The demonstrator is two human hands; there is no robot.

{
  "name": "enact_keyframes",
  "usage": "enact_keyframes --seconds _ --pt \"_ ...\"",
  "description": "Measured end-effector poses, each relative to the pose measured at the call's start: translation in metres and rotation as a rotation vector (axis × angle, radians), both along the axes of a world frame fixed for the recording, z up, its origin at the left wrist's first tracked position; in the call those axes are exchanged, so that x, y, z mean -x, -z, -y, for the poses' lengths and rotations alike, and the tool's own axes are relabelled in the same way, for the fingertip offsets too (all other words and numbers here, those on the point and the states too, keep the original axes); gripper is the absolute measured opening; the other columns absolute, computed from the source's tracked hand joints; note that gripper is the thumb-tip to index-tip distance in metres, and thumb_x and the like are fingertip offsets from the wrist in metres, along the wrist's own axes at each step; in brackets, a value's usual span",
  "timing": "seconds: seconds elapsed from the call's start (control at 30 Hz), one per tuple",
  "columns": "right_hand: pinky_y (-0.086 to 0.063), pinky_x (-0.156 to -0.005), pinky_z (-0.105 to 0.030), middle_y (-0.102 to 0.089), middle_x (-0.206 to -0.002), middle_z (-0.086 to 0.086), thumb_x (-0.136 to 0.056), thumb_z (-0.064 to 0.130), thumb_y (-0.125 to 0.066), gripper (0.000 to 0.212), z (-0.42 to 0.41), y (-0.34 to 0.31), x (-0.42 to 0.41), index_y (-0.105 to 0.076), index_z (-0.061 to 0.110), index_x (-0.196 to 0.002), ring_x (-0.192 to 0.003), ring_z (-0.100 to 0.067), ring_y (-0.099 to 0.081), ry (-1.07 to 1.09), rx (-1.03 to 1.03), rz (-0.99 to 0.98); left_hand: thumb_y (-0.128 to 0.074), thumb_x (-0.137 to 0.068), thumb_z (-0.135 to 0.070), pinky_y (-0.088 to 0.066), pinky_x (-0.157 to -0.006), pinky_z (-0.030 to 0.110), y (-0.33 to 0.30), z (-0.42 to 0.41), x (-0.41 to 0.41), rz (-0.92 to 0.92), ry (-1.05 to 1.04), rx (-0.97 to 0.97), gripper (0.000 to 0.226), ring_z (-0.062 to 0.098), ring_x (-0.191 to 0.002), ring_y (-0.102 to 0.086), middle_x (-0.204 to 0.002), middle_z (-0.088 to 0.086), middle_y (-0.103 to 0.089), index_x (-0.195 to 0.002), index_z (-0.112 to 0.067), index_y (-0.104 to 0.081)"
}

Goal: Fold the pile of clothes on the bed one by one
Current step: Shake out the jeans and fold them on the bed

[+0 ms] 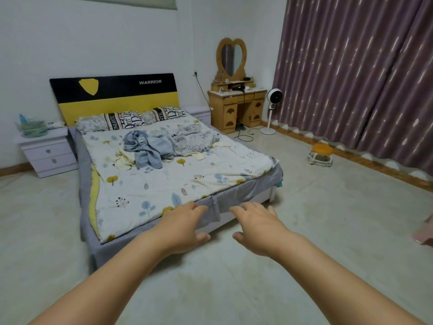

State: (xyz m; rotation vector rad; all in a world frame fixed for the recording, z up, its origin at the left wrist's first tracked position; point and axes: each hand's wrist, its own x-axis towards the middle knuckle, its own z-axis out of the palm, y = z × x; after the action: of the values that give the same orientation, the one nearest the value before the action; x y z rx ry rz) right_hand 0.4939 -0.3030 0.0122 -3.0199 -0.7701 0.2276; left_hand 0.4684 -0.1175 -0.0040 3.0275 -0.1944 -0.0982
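Above the tiled floor, left hand [181,227] and right hand [256,227] reach forward palms down, fingers loosely spread, holding nothing. Crumpled blue-grey clothes pile [147,148] lies mid-bed on the leaf-print white quilt [164,186], well apart from both. Individual garments cannot be distinguished.

Bedroom w/ white walls [105,38] and pale tiled floor [304,231]. Bed [150,191] w/ black-and-yellow headboard [114,97], lavender nightstand [48,152] at left. Wooden vanity [236,106] w/ heart mirror [231,56] in corner, white fan [273,106] beside it. Mauve curtains [356,66] at right, orange stool [322,153] near them.
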Motion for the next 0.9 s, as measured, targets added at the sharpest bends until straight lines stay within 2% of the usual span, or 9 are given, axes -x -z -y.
enact_keyframes --seconds 0.2,0.47,0.63,0.8,0.9 --pt "-0.028 -0.109 -0.042 -0.022 -0.15 -0.011 -0.094 0.031 -0.049 0.057 0.034 -0.008 -0.089 -0.025 0.018 -0.144 -0.137 -0.03 -0.021 -0.079 -0.044 -0.027 -0.053 -0.086 -0.05 -0.038 -0.102 0.038 -0.007 0.032 -0.074 0.002 -0.085 0.029 0.068 0.021 -0.127 -0.039 -0.143 -0.002 -0.034 -0.143 -0.029 -0.024" --pt "-0.034 -0.106 -0.042 -0.023 -0.148 -0.011 -0.094 0.03 -0.05 0.052 0.042 -0.011 -0.191 -0.031 0.018 -0.14 -0.134 -0.031 -0.028 -0.174 -0.021 -0.06 -0.055 -0.087 -0.048 -0.037 -0.102 0.032 -0.01 0.045 -0.146 -0.03 -0.198 0.086 0.07 0.02 -0.128 -0.039 -0.146 -0.001 -0.032 -0.145 -0.026 -0.023" --pt "-0.04 -0.1 -0.042 -0.031 -0.141 -0.011 -0.093 0.028 -0.049 0.048 0.013 0.001 -0.243 -0.033 0.018 -0.137 -0.126 -0.031 -0.037 -0.266 -0.043 -0.103 -0.053 -0.088 -0.048 -0.038 -0.102 0.035 -0.008 0.016 -0.187 -0.072 -0.283 0.06 0.069 0.023 -0.126 -0.042 -0.144 0.002 -0.035 -0.145 -0.025 -0.022" --pt "-0.032 -0.103 -0.043 -0.034 -0.141 -0.011 -0.093 0.031 -0.047 0.05 -0.029 0.011 -0.303 -0.031 0.02 -0.14 -0.128 -0.029 -0.035 -0.309 0.029 -0.07 -0.051 -0.088 -0.052 -0.038 -0.103 0.037 -0.001 -0.026 -0.24 -0.079 -0.34 0.033 0.071 0.023 -0.127 -0.04 -0.145 0.001 -0.035 -0.146 -0.027 -0.02" --pt "-0.024 -0.105 -0.048 -0.036 -0.139 -0.011 -0.094 0.026 -0.043 0.047 -0.056 0.009 -0.342 -0.031 0.021 -0.139 -0.129 -0.027 -0.033 -0.316 0.076 -0.043 -0.05 -0.087 -0.055 -0.036 -0.104 0.037 0.002 -0.052 -0.278 -0.084 -0.365 0.052 0.072 0.022 -0.129 -0.039 -0.147 -0.001 -0.033 -0.146 -0.028 -0.019"
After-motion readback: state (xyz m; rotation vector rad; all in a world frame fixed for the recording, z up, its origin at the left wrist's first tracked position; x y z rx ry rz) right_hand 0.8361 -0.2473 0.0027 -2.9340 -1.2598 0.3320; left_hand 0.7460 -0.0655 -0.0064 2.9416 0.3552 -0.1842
